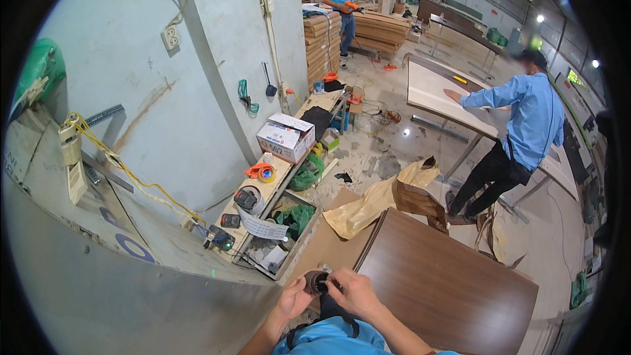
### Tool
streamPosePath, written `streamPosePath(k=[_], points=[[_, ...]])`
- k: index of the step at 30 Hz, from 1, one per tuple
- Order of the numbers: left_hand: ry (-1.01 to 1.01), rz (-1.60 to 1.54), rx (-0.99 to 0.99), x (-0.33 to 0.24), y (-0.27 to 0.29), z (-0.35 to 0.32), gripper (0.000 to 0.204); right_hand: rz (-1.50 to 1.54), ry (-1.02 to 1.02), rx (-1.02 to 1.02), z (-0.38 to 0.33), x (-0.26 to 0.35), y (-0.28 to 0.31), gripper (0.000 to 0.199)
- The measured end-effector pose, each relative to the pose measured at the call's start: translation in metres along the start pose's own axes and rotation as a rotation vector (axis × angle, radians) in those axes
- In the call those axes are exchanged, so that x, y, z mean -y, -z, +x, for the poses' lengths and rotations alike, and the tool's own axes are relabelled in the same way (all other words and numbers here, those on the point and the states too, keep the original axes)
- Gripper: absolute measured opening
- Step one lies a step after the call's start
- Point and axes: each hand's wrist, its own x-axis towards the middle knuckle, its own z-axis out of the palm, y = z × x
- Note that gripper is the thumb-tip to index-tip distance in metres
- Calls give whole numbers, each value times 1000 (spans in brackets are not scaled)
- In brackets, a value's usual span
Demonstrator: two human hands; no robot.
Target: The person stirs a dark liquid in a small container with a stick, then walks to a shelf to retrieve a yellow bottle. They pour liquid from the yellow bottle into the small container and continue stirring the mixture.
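Just in front of my body, my left hand (294, 298) is closed around a small dark brown, round thing with an opening facing up (315, 282); its exact kind I cannot make out. The fingers of my right hand (355, 293) are bent together at that opening. Whatever they pinch, if anything, is hidden by the fingers. A stack of dark brown wood-grain panels (447, 276) lies to the right of my hands.
Left of me, a low bench (279, 181) carries a white carton (286, 137), an orange tape dispenser (261, 171) and tools. Wrapping sheet (368, 207) lies beyond the panels. One co-worker (526, 118) leans over a white panel on a table; another person (340, 0) stands farther back.
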Motion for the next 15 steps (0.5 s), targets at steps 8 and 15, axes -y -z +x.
streamPosePath(k=[8, 15], points=[[14, 10, -8, 1, -3, -11, 63, -95, -39, 45, -6, 5, -3, 13], [18, 4, -25, 7, 4, -19, 61, -64, -12, 6, -10, 8, -5, 13]])
